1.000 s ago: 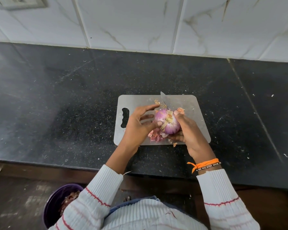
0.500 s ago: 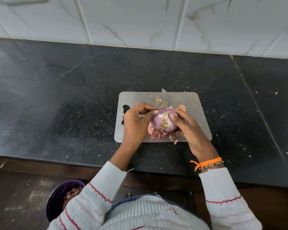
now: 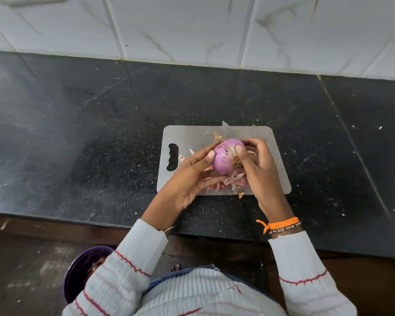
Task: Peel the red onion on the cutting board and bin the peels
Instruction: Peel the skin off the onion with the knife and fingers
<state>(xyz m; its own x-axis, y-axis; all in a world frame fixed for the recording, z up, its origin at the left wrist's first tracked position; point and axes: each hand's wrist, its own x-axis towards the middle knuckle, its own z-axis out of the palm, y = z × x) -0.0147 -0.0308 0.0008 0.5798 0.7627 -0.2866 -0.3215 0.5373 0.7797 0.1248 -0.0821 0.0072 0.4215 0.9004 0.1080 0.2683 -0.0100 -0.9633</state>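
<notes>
Black counter [image 3: 100, 144], board [image 3: 192, 135] near edge; left hand [image 3: 187, 176], right hand [image 3: 258, 165] both grip onion [image 3: 224, 158].

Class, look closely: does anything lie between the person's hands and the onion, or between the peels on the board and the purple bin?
Nothing between hands and onion: both the left hand and right hand grip it directly. The peels lie on the board; the left sleeve overlaps the bin on the floor.

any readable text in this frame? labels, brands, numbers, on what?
None readable. The cutting board, knife blade, red onion, purple bin and wall tiles show no print. The wall fitting at the top left corner is cut off and blurred; no marking can be made out.
</notes>
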